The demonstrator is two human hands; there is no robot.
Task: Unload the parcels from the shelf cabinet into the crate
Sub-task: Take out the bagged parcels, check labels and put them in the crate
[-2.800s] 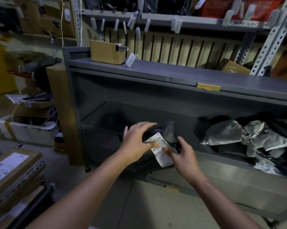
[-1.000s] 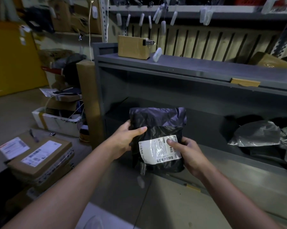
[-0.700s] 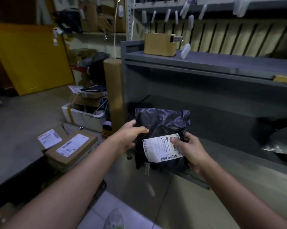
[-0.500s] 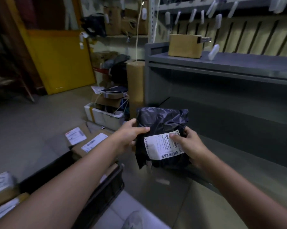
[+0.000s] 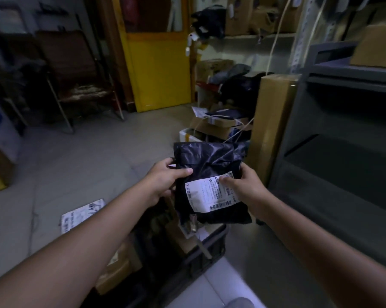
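I hold a black plastic parcel (image 5: pixel 207 161) with a white shipping label upright in front of me. My left hand (image 5: pixel 163 181) grips its left edge and my right hand (image 5: pixel 243 187) grips its right edge, thumb on the label. The parcel hangs above the near corner of a dark crate (image 5: pixel 207 252) on the floor, which holds cardboard boxes. The grey shelf cabinet (image 5: pixel 334 134) stands at the right; the part of its shelf in view is dark and shows no parcels.
A tall cardboard box (image 5: pixel 274 121) leans against the cabinet's left side. Behind it lie open boxes and a white bin (image 5: pixel 189 135). A yellow door (image 5: pixel 158 63) and a folding chair (image 5: pixel 76 76) stand at the back. A labelled paper (image 5: pixel 83 215) lies on the floor.
I lifted the black parcel off the shelf with both hands and turned left, away from the cabinet. The parcel now hangs over the crate, and the shelf's other parcels have left the view.
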